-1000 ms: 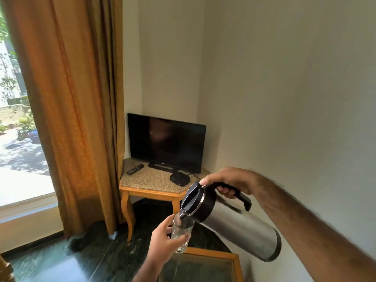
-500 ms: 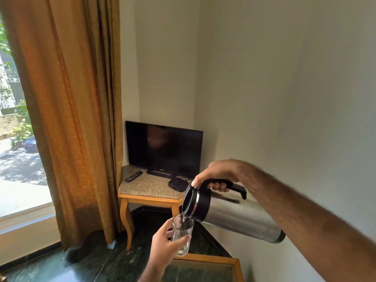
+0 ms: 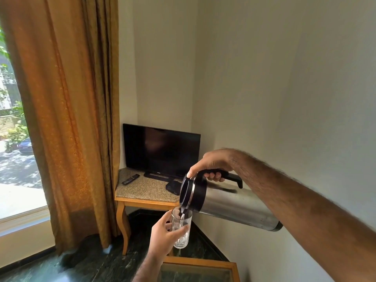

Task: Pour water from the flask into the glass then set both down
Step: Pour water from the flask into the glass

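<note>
The flask (image 3: 227, 204) is gripped by its handle in the right hand (image 3: 211, 163) and tipped nearly level; the glass (image 3: 181, 228), clasped in the left hand (image 3: 162, 237), is held under the spout. A slow, steady tilt is advised to avoid spills.

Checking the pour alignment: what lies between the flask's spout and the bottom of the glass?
In the head view, a thin stream of water falls from the flask into the glass; nothing else lies between.

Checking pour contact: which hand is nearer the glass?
Left. The left hand is wrapped around the glass; the right hand is above it, gripping the flask handle.
</note>
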